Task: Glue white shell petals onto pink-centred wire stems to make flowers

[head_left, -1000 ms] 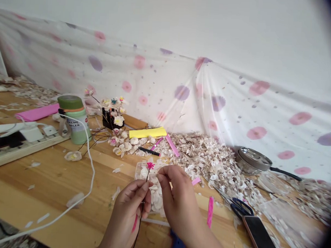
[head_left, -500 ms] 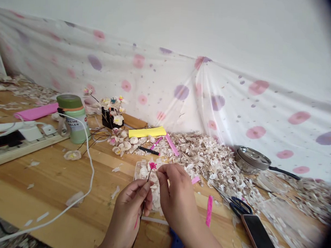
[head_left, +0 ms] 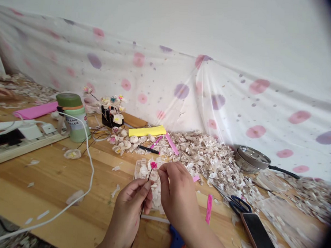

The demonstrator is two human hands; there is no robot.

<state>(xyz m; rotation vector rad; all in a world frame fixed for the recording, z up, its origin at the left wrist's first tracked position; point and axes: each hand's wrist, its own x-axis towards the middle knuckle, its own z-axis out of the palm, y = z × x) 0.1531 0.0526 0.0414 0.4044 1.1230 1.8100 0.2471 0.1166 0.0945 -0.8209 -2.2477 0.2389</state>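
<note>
My left hand (head_left: pixel 134 201) pinches a thin dark stem (head_left: pixel 137 230) between thumb and fingers. A small bright pink frilled tuft (head_left: pixel 153 165) tops the stem, pointing up. Just right of the tuft, my right hand (head_left: pixel 177 188) has its thumb and fingertips pressed together; anything between them is too small to make out. Behind and below both hands lies a clear plastic box (head_left: pixel 137 170) of whitish petals, partly covered by my fingers. A blue tool handle (head_left: pixel 175 239), perhaps a glue gun, sits under my right forearm.
Scissors (head_left: pixel 237 204) and a phone (head_left: pixel 259 234) lie at the right, before heaped petals (head_left: pixel 205 155) and a pan (head_left: pixel 253 159). A green tumbler (head_left: pixel 75 116), power strip (head_left: pixel 30 142) and white cable (head_left: pixel 91 168) are left. Another person's hand (head_left: pixel 2 92) shows far left.
Another person's hand has come into view at the far left edge. My own hands keep nearly the same pose, the right one shifting very slightly right.
</note>
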